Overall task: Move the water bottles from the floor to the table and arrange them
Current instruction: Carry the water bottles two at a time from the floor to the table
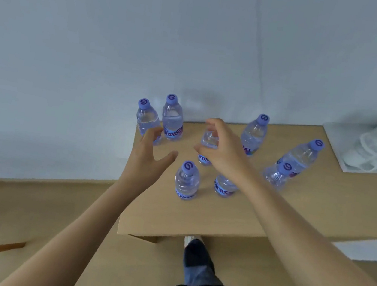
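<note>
Right hand (221, 145) at frame centre hides the cap and top of a clear plastic water bottle with a purple label (206, 150), fingers curled round its neck; a second bottle's (223, 186) top is lost under the forearm. All bottles stand upright, caps up, on the light wooden table (232, 219), incl. the purple-capped front one (186, 181). Left hand (150, 152), centre-left, is spread wide, holding nothing, fingertips by the leftmost bottle (147, 120).

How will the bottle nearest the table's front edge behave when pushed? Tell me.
The front bottle looks full, so probably heavy and stiff. Tall and narrow, it may tip if pushed near its cap; lying down, it would likely roll.
</note>
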Action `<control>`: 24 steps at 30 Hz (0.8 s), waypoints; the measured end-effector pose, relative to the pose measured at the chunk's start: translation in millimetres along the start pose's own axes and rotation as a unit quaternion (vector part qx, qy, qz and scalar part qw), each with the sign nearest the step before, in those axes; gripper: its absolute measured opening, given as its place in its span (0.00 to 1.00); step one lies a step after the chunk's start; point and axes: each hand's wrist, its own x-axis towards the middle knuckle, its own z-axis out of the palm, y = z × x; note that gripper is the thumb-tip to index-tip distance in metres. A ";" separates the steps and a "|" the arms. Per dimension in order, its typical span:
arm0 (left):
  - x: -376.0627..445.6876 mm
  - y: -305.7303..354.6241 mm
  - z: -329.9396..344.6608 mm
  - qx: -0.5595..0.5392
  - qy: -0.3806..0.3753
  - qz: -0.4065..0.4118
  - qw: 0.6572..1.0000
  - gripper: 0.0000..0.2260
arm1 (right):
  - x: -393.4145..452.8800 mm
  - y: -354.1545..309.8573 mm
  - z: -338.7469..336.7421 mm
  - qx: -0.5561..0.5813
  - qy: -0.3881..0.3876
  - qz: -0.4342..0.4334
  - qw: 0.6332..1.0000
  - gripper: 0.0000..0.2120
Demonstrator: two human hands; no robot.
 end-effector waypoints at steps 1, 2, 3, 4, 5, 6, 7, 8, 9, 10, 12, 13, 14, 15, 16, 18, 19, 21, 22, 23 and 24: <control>-6.5 2.1 0.1 0.003 -0.010 0.007 1.000 0.22 | -11.7 -0.2 -0.5 0.008 0.011 0.009 1.000 0.29; -12.9 4.9 0.5 0.008 -0.020 0.014 1.000 0.23 | -23.7 -0.1 -2.0 0.014 0.025 0.016 0.999 0.29; -19.3 8.4 1.6 0.015 -0.028 0.021 0.999 0.24 | -35.0 1.5 -3.4 0.016 0.040 0.022 0.999 0.29; -25.7 12.2 3.4 0.021 -0.036 0.029 0.999 0.24 | -46.7 2.3 -5.9 0.020 0.052 0.024 0.998 0.28; -31.8 16.5 5.9 0.023 -0.046 0.037 0.998 0.25 | -57.8 3.4 -9.2 0.025 0.063 0.029 0.997 0.27; -37.6 20.9 9.1 0.022 -0.059 0.047 0.997 0.24 | -69.5 3.6 -13.5 0.031 0.075 0.034 0.996 0.27; -43.1 26.5 12.7 0.018 -0.074 0.058 0.995 0.24 | -80.3 6.0 -17.3 0.035 0.089 0.041 0.995 0.27; -48.2 32.5 16.9 0.013 -0.088 0.069 0.994 0.24 | -91.7 8.0 -21.5 0.040 0.102 0.049 0.993 0.27; -53.0 39.1 21.9 0.011 -0.099 0.081 0.992 0.24 | -103.1 12.3 -25.9 0.042 0.114 0.059 0.991 0.27; -57.9 46.1 27.9 0.014 -0.108 0.095 0.989 0.24 | -115.1 16.6 -30.4 0.044 0.126 0.066 0.989 0.27; -67.2 58.7 43.8 0.024 -0.136 0.122 0.983 0.23 | -138.6 28.7 -40.4 0.046 0.146 0.090 0.984 0.27; -72.4 64.3 53.3 0.024 -0.156 0.130 0.979 0.23 | -150.4 36.3 -45.2 0.048 0.159 0.108 0.980 0.28; -77.9 69.5 64.3 0.024 -0.176 0.136 0.975 0.24 | -162.9 43.8 -50.6 0.051 0.173 0.125 0.976 0.28; -83.9 74.8 75.6 0.028 -0.193 0.144 0.970 0.24 | -175.8 52.1 -56.4 0.056 0.187 0.143 0.970 0.28; -90.3 80.1 87.9 0.033 -0.207 0.154 0.966 0.25 | -189.4 59.9 -62.1 0.059 0.200 0.158 0.965 0.28; -103.1 92.9 113.4 0.038 -0.247 0.174 0.953 0.25 | -216.9 76.3 -73.9 0.069 0.218 0.191 0.955 0.28; -110.0 99.8 126.7 0.039 -0.273 0.182 0.944 0.26 | -231.1 84.6 -79.9 0.071 0.226 0.210 0.948 0.28; -124.2 114.4 155.4 0.046 -0.318 0.197 0.926 0.26 | -260.9 100.8 -92.8 0.066 0.253 0.246 0.933 0.27; -131.3 122.6 170.6 0.046 -0.334 0.205 0.919 0.27 | -276.4 109.7 -99.3 0.066 0.271 0.261 0.924 0.27; -138.8 131.1 185.9 0.043 -0.349 0.214 0.911 0.27 | -292.0 118.9 -106.0 0.071 0.286 0.273 0.916 0.27; -146.6 139.4 202.0 0.043 -0.366 0.222 0.903 0.27 | -307.8 127.5 -113.4 0.079 0.296 0.285 0.908 0.27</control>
